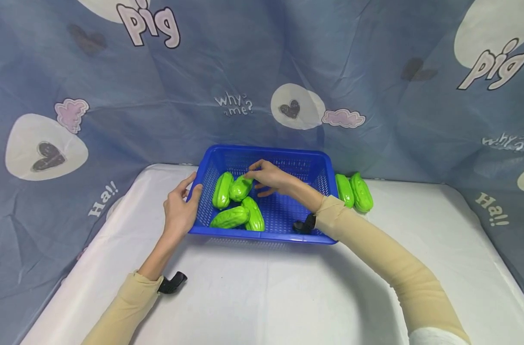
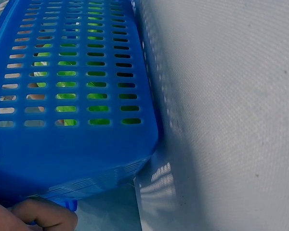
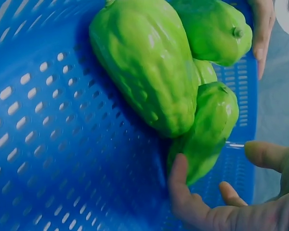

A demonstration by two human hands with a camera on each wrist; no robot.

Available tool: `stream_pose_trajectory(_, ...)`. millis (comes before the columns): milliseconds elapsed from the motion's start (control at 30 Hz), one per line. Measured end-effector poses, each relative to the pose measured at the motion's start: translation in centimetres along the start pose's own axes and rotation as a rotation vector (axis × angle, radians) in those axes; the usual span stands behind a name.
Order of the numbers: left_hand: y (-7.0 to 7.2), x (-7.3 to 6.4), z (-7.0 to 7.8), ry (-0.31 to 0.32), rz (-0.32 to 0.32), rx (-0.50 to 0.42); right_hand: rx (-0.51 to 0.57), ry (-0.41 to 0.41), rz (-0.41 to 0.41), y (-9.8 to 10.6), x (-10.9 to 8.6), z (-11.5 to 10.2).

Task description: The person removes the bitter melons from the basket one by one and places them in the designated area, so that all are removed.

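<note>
A blue plastic basket [image 1: 266, 236] with slotted walls stands on the white table. My left hand [image 1: 181, 211] grips its left rim, thumb over the edge and fingers outside. The left wrist view shows the basket's slotted end wall [image 2: 77, 144] and curled fingers [image 2: 48, 214] at the bottom left. Several glossy green gourds lie in the basket's left half. My right hand [image 1: 272, 178] reaches in over one gourd [image 1: 240, 188], the farther of the upper pair. In the right wrist view, a fingertip is right at that gourd's [image 3: 209, 127] side, while the thumb stands apart.
Two more green gourds [image 1: 361, 192] lie on the table behind the basket's right end. White cloth [image 1: 244, 292] covers the table. A blue printed curtain [image 1: 253, 62] hangs close behind the basket. Black wrist cameras [image 1: 173, 282] sit on both cuffs.
</note>
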State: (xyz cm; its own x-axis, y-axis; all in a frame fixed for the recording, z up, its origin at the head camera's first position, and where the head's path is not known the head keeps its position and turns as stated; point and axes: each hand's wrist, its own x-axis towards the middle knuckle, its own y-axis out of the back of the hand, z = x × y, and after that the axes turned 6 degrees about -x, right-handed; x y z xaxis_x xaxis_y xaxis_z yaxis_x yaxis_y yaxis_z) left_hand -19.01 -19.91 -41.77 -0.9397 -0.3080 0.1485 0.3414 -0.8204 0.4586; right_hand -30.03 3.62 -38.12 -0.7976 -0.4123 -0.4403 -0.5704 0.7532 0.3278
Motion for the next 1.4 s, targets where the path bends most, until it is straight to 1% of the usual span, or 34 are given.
stream_pose_trajectory(267, 0.0, 0.0, 0.0, 0.003, 0.001, 0.006, -0.021, -0.028, -0.003, -0.5, 0.6, 0.1)
stream_pose_trajectory(500, 0.0, 0.0, 0.0, 0.002, 0.004, 0.013, -0.043, -0.046, -0.028, -0.6, 0.9, 0.2)
stream_pose_trajectory(833, 0.0, 0.0, 0.1, 0.012, 0.0, 0.009, -0.041, -0.073, -0.033, -0.5, 1.3, 0.5)
stream_pose_trajectory(967, 0.0, -0.1, 0.1, 0.012, 0.0, 0.012, -0.001, -0.078, -0.045, -0.5, 1.5, 0.5)
stream_pose_trajectory(1233, 0.0, 0.0, 0.0, 0.007, 0.0, 0.013, 0.126, -0.081, -0.084, -0.5, 1.9, 0.7)
stream_pose_trajectory(1400, 0.0, 0.0, 0.0, 0.007, 0.005, 0.016, 0.166, -0.098, -0.089, -0.5, 1.9, 0.7)
